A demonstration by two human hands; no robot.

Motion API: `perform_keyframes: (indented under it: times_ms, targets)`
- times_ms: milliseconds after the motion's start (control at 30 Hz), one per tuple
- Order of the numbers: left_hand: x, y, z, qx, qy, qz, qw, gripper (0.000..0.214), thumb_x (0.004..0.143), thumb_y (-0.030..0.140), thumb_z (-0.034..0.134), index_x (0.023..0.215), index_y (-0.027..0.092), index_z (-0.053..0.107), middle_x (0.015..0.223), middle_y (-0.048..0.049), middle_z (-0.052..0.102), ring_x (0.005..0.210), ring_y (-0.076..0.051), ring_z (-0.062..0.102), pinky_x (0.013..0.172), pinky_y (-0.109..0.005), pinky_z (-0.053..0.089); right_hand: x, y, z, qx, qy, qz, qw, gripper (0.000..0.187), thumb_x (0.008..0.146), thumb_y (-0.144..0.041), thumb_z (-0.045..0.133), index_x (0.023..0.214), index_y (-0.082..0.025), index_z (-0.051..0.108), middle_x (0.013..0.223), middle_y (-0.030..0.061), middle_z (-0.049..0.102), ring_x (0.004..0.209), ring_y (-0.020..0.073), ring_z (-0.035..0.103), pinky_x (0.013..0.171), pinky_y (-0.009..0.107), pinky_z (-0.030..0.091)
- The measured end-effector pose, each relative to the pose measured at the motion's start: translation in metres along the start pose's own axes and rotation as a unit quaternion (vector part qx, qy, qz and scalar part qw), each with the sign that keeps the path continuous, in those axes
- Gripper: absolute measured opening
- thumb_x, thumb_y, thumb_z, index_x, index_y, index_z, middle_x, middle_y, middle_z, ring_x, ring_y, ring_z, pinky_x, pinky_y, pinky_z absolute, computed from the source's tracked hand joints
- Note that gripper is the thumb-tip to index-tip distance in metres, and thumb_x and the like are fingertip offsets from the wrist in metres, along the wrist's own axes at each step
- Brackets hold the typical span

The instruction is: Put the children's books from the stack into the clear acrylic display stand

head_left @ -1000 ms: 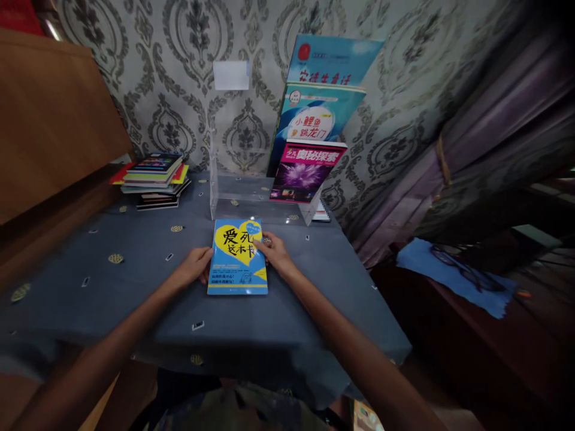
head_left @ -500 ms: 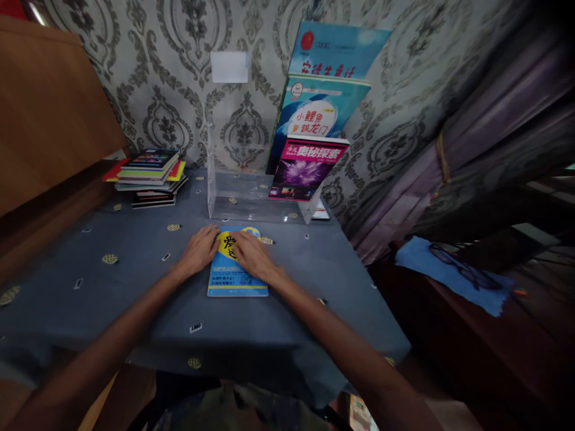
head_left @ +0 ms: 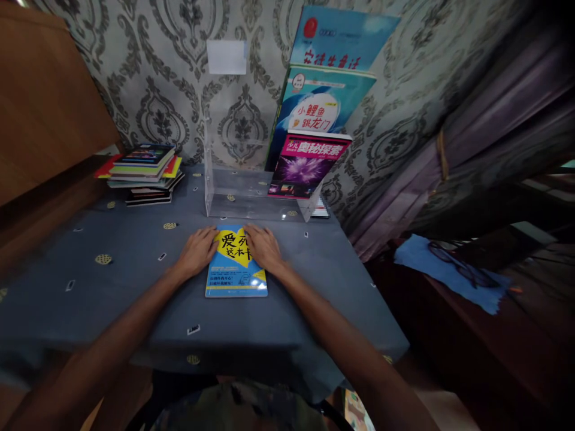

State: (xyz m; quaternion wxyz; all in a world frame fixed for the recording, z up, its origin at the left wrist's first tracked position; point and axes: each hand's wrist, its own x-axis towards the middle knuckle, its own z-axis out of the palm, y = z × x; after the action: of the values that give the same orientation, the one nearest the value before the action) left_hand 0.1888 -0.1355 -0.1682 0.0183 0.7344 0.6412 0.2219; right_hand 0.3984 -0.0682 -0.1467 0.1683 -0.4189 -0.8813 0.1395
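A blue paperback book [head_left: 236, 281] with a yellow heart and Chinese lettering on its cover lies closed and flat on the table, between my hands. The fingers of my left hand [head_left: 197, 250] are bent together against its upper left edge, holding it there; the thumb is partly hidden. At the upper right edge, my right hand [head_left: 265, 248] rests with fingers stretched forward, partly over the cover. Behind the book stands a clear acrylic display rack [head_left: 251, 208]. On its right side it bears a magenta and purple book [head_left: 308, 167], a teal book [head_left: 330, 90] and a light blue book [head_left: 348, 36].
A pile of books [head_left: 142, 167] lies at the back left of the grey patterned tablecloth [head_left: 117, 299], near a wooden panel [head_left: 49, 90]. To the right, glasses [head_left: 462, 263] rest on a blue cloth [head_left: 424, 272]. A purple curtain [head_left: 404, 173] hangs behind.
My right hand has slid from the middle of the cover to the book's right edge, uncovering more lettering. My left hand stays at the left edge. The view has shifted slightly.
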Motion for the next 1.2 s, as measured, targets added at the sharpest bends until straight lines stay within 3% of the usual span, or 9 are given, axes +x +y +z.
perform_keyframes:
  times_ms: [167,267,433,700,800,1000,1200]
  targets:
    - [0.000,0.000,0.000,0.003,-0.003,0.002,1.000,0.042,0.101,0.033,0.037,0.129,0.014,0.061,0.143,-0.0150,0.060,0.130,-0.029,0.056,0.111,-0.048,0.043,0.001,0.026,0.003,0.088,0.008,-0.024,0.996,0.040,0.100,-0.018,0.043,0.137,-0.016,0.060,0.148,0.0125,0.057,0.142,0.0226,0.048,0.118,0.042,0.038]
    - [-0.001,0.000,0.000,0.021,-0.006,0.001,1.000,0.043,0.101,0.032,0.035,0.132,0.014,0.060,0.145,-0.0140,0.058,0.133,-0.029,0.053,0.112,-0.047,0.042,-0.004,0.042,0.011,0.170,0.017,-0.047,0.984,0.043,0.099,-0.019,0.044,0.139,-0.019,0.059,0.147,0.0094,0.058,0.144,0.0216,0.046,0.119,0.044,0.038]
    - [-0.003,0.001,0.003,0.037,-0.007,-0.004,0.999,0.045,0.101,0.030,0.034,0.134,0.013,0.059,0.148,-0.0132,0.056,0.136,-0.029,0.050,0.114,-0.046,0.040,-0.039,0.053,0.013,0.234,0.044,-0.073,0.969,0.044,0.100,-0.026,0.045,0.142,-0.026,0.057,0.148,0.0063,0.058,0.142,0.0227,0.049,0.118,0.049,0.040]
    - [-0.003,-0.001,0.004,0.008,0.001,-0.008,1.000,0.045,0.101,0.032,0.035,0.134,0.013,0.059,0.148,-0.0150,0.056,0.136,-0.029,0.050,0.114,-0.050,0.040,-0.104,0.034,-0.005,0.217,0.016,-0.086,0.972,0.043,0.102,-0.031,0.046,0.143,-0.024,0.057,0.149,0.0087,0.057,0.142,0.0254,0.049,0.122,0.057,0.033]
    - [-0.006,-0.001,0.001,-0.009,0.014,0.007,1.000,0.044,0.101,0.033,0.037,0.130,0.013,0.063,0.144,-0.0149,0.060,0.135,-0.029,0.052,0.113,-0.050,0.042,-0.108,0.030,-0.007,0.191,0.012,-0.091,0.977,0.041,0.102,-0.031,0.048,0.141,-0.022,0.059,0.149,0.0109,0.056,0.140,0.0255,0.051,0.121,0.058,0.033]
    - [-0.027,0.006,-0.007,-0.048,0.014,0.100,0.994,0.044,0.101,0.040,0.040,0.126,0.015,0.066,0.135,-0.0129,0.066,0.132,-0.026,0.056,0.115,-0.049,0.042,-0.105,0.029,-0.006,0.177,0.012,-0.099,0.979,0.040,0.101,-0.029,0.049,0.139,-0.023,0.060,0.148,0.0100,0.057,0.140,0.0248,0.051,0.120,0.058,0.036]
    - [-0.034,0.014,-0.011,-0.032,0.003,0.086,0.996,0.046,0.101,0.039,0.040,0.128,0.013,0.066,0.137,-0.0154,0.065,0.132,-0.029,0.056,0.114,-0.052,0.043,-0.106,0.027,-0.006,0.150,0.020,-0.108,0.983,0.040,0.101,-0.027,0.048,0.138,-0.018,0.061,0.146,0.0141,0.058,0.139,0.0255,0.053,0.118,0.056,0.039]
